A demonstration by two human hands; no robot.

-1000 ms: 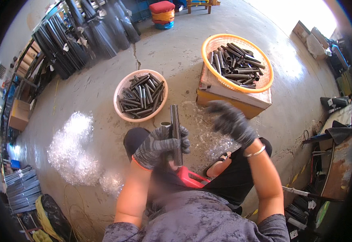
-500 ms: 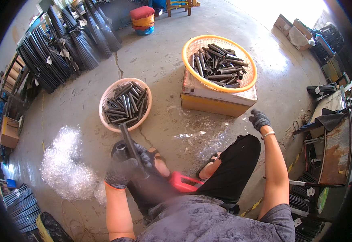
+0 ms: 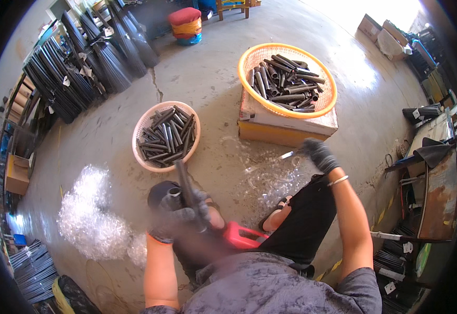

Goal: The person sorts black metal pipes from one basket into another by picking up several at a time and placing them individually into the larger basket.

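Note:
My left hand point(image 3: 168, 217), in a dark grey glove, is closed around black tubes over my left thigh. One black tube point(image 3: 185, 191) points up and away from me; the open end of another tube point(image 3: 174, 192) shows beside it. My right hand point(image 3: 320, 155), gloved as well, hangs in front of the cardboard box with its fingers drawn together. A shiny clear plastic strip point(image 3: 287, 155) shows right by its fingertips; whether it is held I cannot tell. Ahead stands a pink basket point(image 3: 136, 149) of short black tubes.
An orange basket point(image 3: 334, 97) full of black tubes rests on a cardboard box point(image 3: 270, 133). Clear plastic scraps point(image 3: 273, 180) litter the floor, with a big heap of film point(image 3: 89, 220) at left. A red plastic stool point(image 3: 241, 235) shows between my legs. Long black bundles point(image 3: 63, 78) stand far left.
My right hand has swung left and slightly up, toward the front of the cardboard box. A shiny strip now shows by its fingertips. The left hand keeps its hold on the tubes.

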